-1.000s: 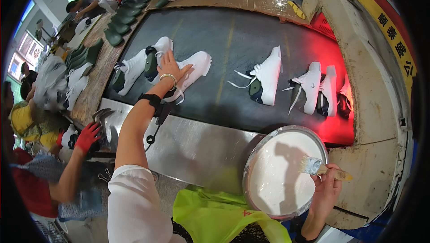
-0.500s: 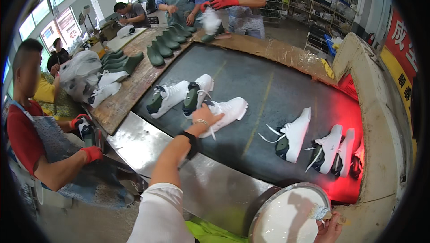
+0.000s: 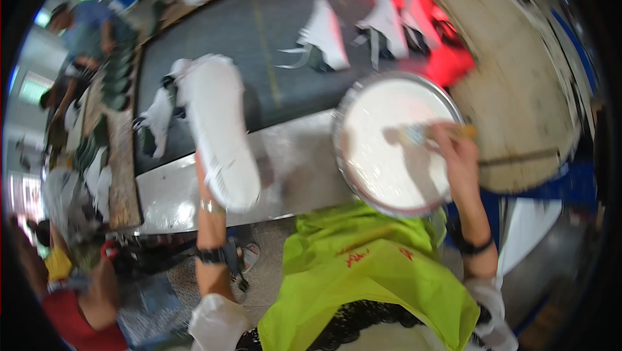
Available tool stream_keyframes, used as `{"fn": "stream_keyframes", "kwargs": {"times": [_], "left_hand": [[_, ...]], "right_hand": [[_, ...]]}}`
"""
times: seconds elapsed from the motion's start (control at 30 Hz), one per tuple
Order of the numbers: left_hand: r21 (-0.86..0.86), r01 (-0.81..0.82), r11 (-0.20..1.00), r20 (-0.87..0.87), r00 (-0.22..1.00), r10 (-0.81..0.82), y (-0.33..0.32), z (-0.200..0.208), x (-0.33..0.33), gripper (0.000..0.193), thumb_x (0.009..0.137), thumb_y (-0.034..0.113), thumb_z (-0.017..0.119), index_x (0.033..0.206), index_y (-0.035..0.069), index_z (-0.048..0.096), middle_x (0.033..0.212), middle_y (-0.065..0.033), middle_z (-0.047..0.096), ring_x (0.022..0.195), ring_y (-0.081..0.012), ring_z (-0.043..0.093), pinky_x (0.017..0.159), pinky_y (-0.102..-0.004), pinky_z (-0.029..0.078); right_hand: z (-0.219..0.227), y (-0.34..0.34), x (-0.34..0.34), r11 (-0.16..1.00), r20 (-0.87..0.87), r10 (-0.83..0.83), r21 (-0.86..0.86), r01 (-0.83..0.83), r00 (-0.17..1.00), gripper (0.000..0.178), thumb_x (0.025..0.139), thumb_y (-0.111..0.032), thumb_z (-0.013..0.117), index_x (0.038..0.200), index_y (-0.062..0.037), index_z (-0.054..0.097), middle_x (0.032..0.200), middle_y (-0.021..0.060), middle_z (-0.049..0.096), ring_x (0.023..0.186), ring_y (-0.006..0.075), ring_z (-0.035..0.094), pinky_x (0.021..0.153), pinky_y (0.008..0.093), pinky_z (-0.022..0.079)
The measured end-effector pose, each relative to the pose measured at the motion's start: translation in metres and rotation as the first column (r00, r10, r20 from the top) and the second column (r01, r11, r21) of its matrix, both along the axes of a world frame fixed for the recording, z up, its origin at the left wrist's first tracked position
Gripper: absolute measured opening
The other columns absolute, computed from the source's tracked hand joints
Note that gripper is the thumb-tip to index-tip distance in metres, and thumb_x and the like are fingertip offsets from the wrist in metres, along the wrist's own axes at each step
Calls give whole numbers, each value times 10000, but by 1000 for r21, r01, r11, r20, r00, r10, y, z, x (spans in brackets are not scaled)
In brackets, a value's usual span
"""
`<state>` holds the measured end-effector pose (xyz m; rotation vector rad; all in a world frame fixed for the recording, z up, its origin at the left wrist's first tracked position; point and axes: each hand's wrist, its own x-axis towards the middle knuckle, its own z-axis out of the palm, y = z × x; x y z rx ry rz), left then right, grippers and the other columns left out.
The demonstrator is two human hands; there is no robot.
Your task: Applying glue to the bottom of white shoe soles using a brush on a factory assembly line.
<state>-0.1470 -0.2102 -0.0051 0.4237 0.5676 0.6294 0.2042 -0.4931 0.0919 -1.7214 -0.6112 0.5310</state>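
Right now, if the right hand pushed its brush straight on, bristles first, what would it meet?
The brush would probably meet the white liquid, or the bucket's left rim if held higher; depth is unclear.

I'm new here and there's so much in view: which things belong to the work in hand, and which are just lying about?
Seemingly part of the work:
white shoe, held by the left hand
paintbrush in the right hand
tub of white liquid
other white shoes on the dark belt

Seemingly lying aside:
dark green shoe lasts on the wooden bench
plastic bag at far left
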Motion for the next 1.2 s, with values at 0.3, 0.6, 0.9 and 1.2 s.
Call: {"fn": "stream_keyframes", "kwargs": {"times": [0.3, 0.6, 0.9, 1.2], "left_hand": [[11, -36, 999, -5, 999, 36, -238, 15, -13, 461, 910, 356, 468, 1163, -28, 495, 921, -144, 610, 717, -247, 615, 623, -357, 519], [-58, -85, 995, -115, 990, 78, -221, 6, 41, 471, 906, 388, 455, 1160, -6, 510, 935, -155, 621, 745, -255, 628, 661, -353, 532], [-131, 5, 991, -153, 988, -25, -165, 7, 70, 493, 903, 424, 430, 1161, 15, 524, 959, -163, 632, 781, -250, 641, 702, -345, 543], [-198, 160, 967, -260, 943, -209, -163, 9, 69, 579, 895, 484, 351, 1189, 15, 522, 1025, -158, 629, 855, -262, 636, 763, -365, 535]], "right_hand": [[-60, 74, 3, 894, 518, 247, -448, 14, 819, 248, 836, -223, 556, 786, 13, 611, 745, 211, 624, 704, 380, 608, 642, 460, 473], [-52, 58, 43, 994, 243, 105, -14, -104, 964, 233, 852, -204, 593, 893, 21, 641, 731, 107, 648, 679, 164, 628, 613, 289, 484], [7, 71, -38, 936, -6, 246, 261, -236, 969, 196, 899, -121, 554, 978, 50, 610, 883, 98, 641, 753, 136, 625, 674, 262, 526], [14, 126, -33, 917, 151, 339, 167, -362, 929, 193, 896, -136, 549, 960, 37, 607, 815, 55, 628, 698, 106, 590, 620, 236, 467]]}}
